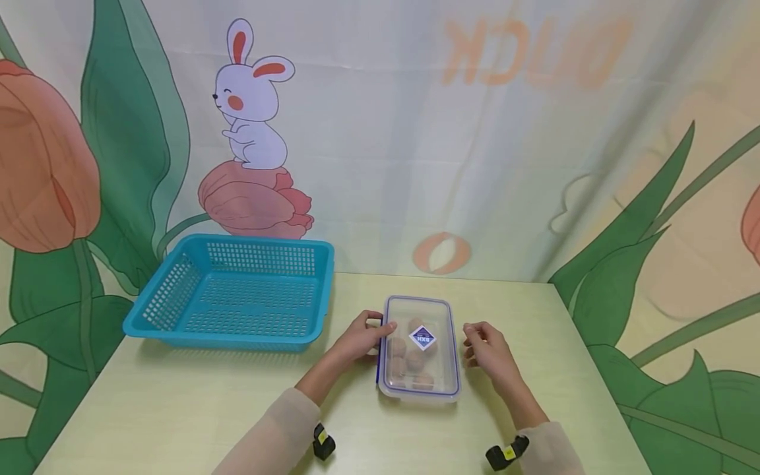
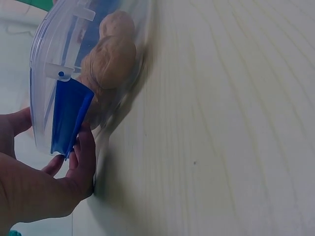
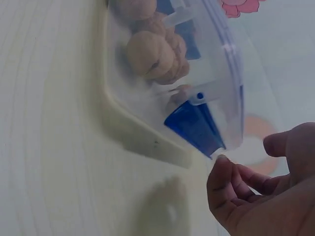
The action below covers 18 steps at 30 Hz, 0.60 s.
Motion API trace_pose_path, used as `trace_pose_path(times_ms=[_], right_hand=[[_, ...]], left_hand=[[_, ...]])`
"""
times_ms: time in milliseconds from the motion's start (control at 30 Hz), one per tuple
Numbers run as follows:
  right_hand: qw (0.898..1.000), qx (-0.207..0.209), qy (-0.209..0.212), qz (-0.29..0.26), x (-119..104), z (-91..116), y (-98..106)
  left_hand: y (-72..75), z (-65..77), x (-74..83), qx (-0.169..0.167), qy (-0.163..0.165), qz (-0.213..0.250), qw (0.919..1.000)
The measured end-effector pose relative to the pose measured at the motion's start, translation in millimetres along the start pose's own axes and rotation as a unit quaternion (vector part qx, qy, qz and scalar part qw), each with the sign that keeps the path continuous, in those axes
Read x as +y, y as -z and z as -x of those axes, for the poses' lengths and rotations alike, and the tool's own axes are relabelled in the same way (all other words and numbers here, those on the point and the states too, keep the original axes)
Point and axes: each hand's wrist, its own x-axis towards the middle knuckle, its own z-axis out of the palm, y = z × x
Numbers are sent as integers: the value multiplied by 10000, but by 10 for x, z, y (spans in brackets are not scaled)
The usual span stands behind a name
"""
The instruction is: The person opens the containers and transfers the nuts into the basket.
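A clear plastic food container (image 1: 419, 316) with a blue-edged lid sits on the table, with several walnuts (image 1: 415, 360) visible inside. My left hand (image 1: 363, 336) holds its left side, the thumb on the lid and the fingers by the side latch. In the left wrist view that blue latch (image 2: 69, 118) stands out from the wall, with fingertips against its lower edge. Beyond the container's right side is my right hand (image 1: 488, 349), fingers loosely bent and holding nothing. The right wrist view has its fingertips close under the right blue latch (image 3: 194, 127), which also sticks outward; contact is unclear.
A blue perforated plastic basket (image 1: 228, 343) stands on the table (image 1: 237, 402) at the left. Behind the table hangs a printed curtain (image 1: 368, 165) with a rabbit and tulips. A black strap-on device (image 1: 507, 453) is on the right wrist.
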Motion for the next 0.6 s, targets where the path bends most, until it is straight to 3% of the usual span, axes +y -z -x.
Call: trace_pose_path(times_ms=[200,400,467,600], right_hand=[[9978,-476,67,457,-97,119,-1],[9954,-773,135,558,-159,211,-52],[9951,-771,163,595,-178,236,-60],[9952,-730,186,624,-204,281,-67]], left_hand=[[38,45,8,209,-317,-559,9977],[63,88,87,752,-674,-1472,9839],[69,115,126,706,-680,-1538,9832],[72,194,176,305,-544,-1336,9891]])
